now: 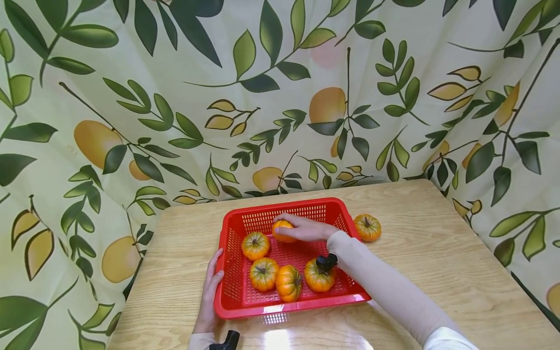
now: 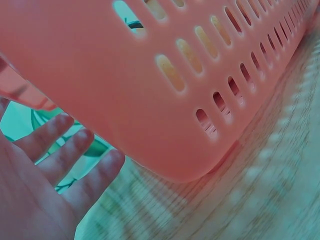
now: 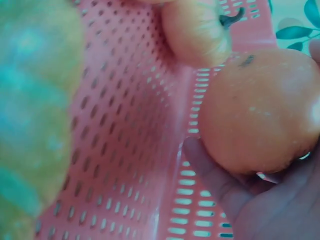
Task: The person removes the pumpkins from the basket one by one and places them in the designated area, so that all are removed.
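A red plastic basket (image 1: 302,253) with slotted walls stands on the table. Inside it, near the back wall, my right hand (image 1: 306,229) grips a small orange pumpkin (image 1: 283,231); in the right wrist view the thumb and fingers curl round this pumpkin (image 3: 260,110). Several more pumpkins sit in the basket, among them one at the left (image 1: 255,246) and one at the front right (image 1: 318,276) below my right wrist. Against the basket's left wall, my left hand (image 1: 211,287) touches the outside with its fingers extended, as the left wrist view shows these fingers (image 2: 95,175) beside the wall.
Another pumpkin (image 1: 367,227) lies on the wooden table (image 1: 437,253), just outside the basket's right side. A fabric backdrop (image 1: 280,112) printed with leaves and fruit hangs behind the table and along its sides.
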`<state>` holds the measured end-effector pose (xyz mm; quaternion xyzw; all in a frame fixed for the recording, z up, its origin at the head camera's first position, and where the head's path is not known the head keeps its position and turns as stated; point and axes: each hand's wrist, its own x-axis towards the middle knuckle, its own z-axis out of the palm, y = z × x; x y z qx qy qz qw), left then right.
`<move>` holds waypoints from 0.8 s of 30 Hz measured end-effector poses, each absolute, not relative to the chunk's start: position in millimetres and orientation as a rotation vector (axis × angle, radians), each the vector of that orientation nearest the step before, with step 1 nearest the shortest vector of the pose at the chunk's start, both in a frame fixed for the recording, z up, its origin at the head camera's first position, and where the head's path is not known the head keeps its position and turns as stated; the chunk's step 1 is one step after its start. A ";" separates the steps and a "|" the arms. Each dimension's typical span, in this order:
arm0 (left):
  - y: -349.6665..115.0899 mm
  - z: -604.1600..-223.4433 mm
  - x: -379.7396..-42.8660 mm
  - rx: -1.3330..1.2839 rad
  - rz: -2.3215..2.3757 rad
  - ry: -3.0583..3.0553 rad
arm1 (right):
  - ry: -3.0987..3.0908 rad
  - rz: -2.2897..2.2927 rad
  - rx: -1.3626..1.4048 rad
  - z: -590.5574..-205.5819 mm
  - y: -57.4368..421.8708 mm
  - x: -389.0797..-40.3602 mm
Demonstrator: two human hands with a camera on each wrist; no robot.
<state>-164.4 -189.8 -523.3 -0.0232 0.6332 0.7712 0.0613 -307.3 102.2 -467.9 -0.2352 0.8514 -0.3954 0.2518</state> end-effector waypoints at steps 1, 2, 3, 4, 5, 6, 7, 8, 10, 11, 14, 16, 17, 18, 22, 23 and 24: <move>-190.0 -522.9 -164.3 -0.065 2.329 1.919 | 2.316 -1.080 -0.644 -467.2 102.3 -307.1; -190.1 -522.3 -164.1 -0.061 2.326 1.922 | 2.316 -1.085 -0.648 -466.1 102.3 -306.5; -190.0 -521.6 -163.9 -0.057 2.323 1.923 | 2.318 -1.086 -0.655 -465.2 102.4 -306.2; -189.9 -521.1 -163.8 -0.055 2.322 1.925 | 2.323 -1.082 -0.663 -464.0 102.4 -305.7; -189.8 -520.6 -163.7 -0.052 2.320 1.929 | 2.325 -1.078 -0.671 -463.3 102.6 -305.5; -189.6 -520.2 -163.7 -0.050 2.316 1.928 | 2.330 -1.073 -0.679 -462.7 102.8 -305.2; -189.6 -520.1 -163.3 -0.045 2.315 1.927 | 2.333 -1.067 -0.688 -462.3 102.7 -304.8; -189.4 -520.0 -163.1 -0.043 2.318 1.924 | 2.334 -1.063 -0.689 -462.0 102.6 -304.6; -188.9 -520.0 -163.4 -0.040 2.324 1.917 | 2.332 -1.055 -0.692 -461.5 103.0 -304.8; -188.4 -520.2 -164.0 -0.032 2.329 1.913 | 2.332 -1.055 -0.690 -461.6 103.5 -305.2; -187.3 -521.4 -166.2 -0.013 2.327 1.911 | 2.334 -1.057 -0.683 -461.6 105.4 -306.1; -187.1 -522.1 -166.9 -0.018 2.329 1.914 | 2.336 -1.053 -0.689 -461.8 105.8 -306.9; -187.4 -522.1 -166.9 -0.022 2.328 1.913 | 2.335 -1.051 -0.692 -461.9 105.6 -307.5; -187.7 -522.0 -166.6 -0.028 2.326 1.915 | 2.334 -1.050 -0.697 -462.2 105.3 -308.0; -189.1 -520.7 -164.6 -0.050 2.331 1.922 | 2.321 -1.049 -0.713 -463.6 103.4 -309.8; -189.2 -520.5 -163.8 -0.050 2.326 1.925 | 2.317 -1.049 -0.712 -463.8 103.4 -309.3; -189.2 -520.6 -163.3 -0.043 2.323 1.930 | 2.315 -1.045 -0.711 -463.9 103.7 -308.8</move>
